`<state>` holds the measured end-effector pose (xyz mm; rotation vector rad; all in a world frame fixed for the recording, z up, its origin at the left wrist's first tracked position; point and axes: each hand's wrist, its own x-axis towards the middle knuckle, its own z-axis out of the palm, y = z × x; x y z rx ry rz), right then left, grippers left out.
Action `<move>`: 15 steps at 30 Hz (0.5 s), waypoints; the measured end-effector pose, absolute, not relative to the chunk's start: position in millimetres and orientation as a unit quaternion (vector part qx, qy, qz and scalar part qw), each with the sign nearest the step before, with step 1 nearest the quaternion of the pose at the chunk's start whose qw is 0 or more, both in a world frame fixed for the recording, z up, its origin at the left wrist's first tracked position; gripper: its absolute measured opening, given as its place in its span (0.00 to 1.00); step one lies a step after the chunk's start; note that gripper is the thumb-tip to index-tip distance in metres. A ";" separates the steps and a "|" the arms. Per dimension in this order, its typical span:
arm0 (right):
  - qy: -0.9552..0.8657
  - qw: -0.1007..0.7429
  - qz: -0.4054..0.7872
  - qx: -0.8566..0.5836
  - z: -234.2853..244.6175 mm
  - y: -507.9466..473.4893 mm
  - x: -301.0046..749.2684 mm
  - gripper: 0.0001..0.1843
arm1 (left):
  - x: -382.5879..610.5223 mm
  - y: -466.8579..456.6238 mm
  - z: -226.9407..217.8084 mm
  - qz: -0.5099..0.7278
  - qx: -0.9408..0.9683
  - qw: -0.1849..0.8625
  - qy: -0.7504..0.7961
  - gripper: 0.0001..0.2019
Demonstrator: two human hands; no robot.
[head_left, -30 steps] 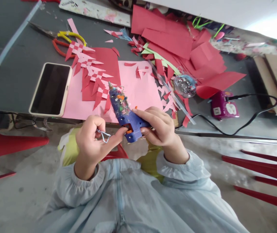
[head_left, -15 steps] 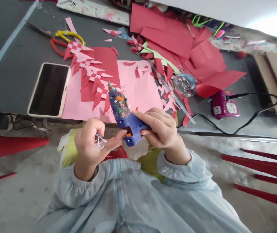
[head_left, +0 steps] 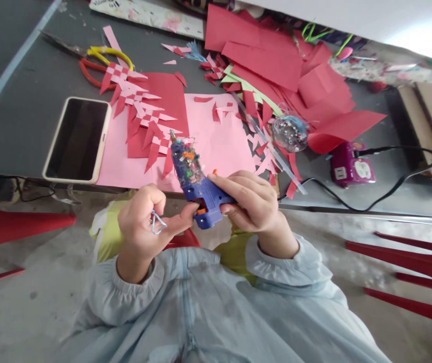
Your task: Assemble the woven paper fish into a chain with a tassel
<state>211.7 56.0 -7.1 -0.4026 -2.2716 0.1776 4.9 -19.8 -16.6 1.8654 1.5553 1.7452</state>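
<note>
A blue glue gun (head_left: 209,194), its barrel crusted with dried glue and coloured bits, is held by my right hand (head_left: 256,201) around the handle, nozzle tilted toward the table. My left hand (head_left: 144,217) has its fingers curled on a thin light-blue string loop (head_left: 158,222), while its thumb presses at the rear opening of the gun, near an orange part. Just beyond the nozzle, a row of red-and-pink woven paper pieces (head_left: 150,117) lies on red paper (head_left: 172,96) and a pink sheet (head_left: 219,136).
A phone (head_left: 77,138) lies at the left, below scissors (head_left: 98,58) and a clear glue stick (head_left: 24,50). Red paper sheets (head_left: 265,63), paper scraps and a small dish of beads (head_left: 290,132) fill the right. A black cord runs to a purple box (head_left: 352,164).
Almost nothing differs. The whole view has shifted very slightly; both hands and the glue gun keep their pose.
</note>
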 end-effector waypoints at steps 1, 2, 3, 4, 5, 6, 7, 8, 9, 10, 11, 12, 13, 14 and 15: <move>-0.899 0.401 0.070 -0.159 -7.2 56.1 211.6 0.28 | 5.1 -19.7 -16.4 0.581 0.621 0.077 0.520 0.30; -0.900 0.400 0.070 -0.159 -7.4 56.2 211.4 0.28 | 5.3 -19.6 -16.2 0.579 0.621 0.078 0.522 0.30; -0.900 0.401 0.070 -0.157 -7.6 56.4 211.0 0.28 | 5.6 -19.4 -16.2 0.578 0.622 0.077 0.522 0.30; -0.899 0.402 0.070 -0.155 -7.8 56.5 210.7 0.28 | 6.0 -19.2 -16.3 0.577 0.622 0.078 0.524 0.30; -0.899 0.403 0.072 -0.156 -8.0 56.6 210.3 0.28 | 6.6 -19.1 -16.5 0.576 0.623 0.082 0.524 0.29; -0.898 0.403 0.078 -0.159 -8.0 56.6 210.0 0.28 | 7.1 -19.0 -16.8 0.574 0.624 0.086 0.523 0.28; -0.897 0.401 0.088 -0.164 -8.1 56.5 209.9 0.28 | 7.7 -19.1 -17.2 0.573 0.626 0.092 0.522 0.27; -0.896 0.398 0.099 -0.171 -8.1 56.3 210.2 0.27 | 8.3 -19.3 -17.6 0.573 0.626 0.098 0.519 0.25; -0.894 0.395 0.112 -0.181 -8.4 56.1 210.9 0.27 | 8.9 -19.7 -17.9 0.574 0.626 0.105 0.517 0.24; -0.890 0.394 0.127 -0.192 -9.0 55.7 212.3 0.26 | 9.3 -20.2 -17.9 0.576 0.625 0.113 0.515 0.22; -0.885 0.393 0.143 -0.203 -10.0 55.4 214.3 0.25 | 9.5 -20.7 -17.6 0.577 0.623 0.120 0.514 0.21; -0.879 0.394 0.160 -0.215 -11.6 55.1 216.9 0.24 | 9.7 -21.1 -16.8 0.577 0.621 0.125 0.515 0.21; -0.871 0.394 0.181 -0.230 -13.7 54.9 220.0 0.24 | 9.7 -21.3 -15.7 0.575 0.620 0.125 0.519 0.21; -0.862 0.388 0.204 -0.253 -16.1 54.9 223.3 0.23 | 9.6 -21.4 -14.2 0.571 0.621 0.119 0.523 0.21; -0.850 0.382 0.232 -0.278 -18.5 55.2 226.6 0.24 | 9.5 -21.2 -12.6 0.564 0.624 0.109 0.530 0.21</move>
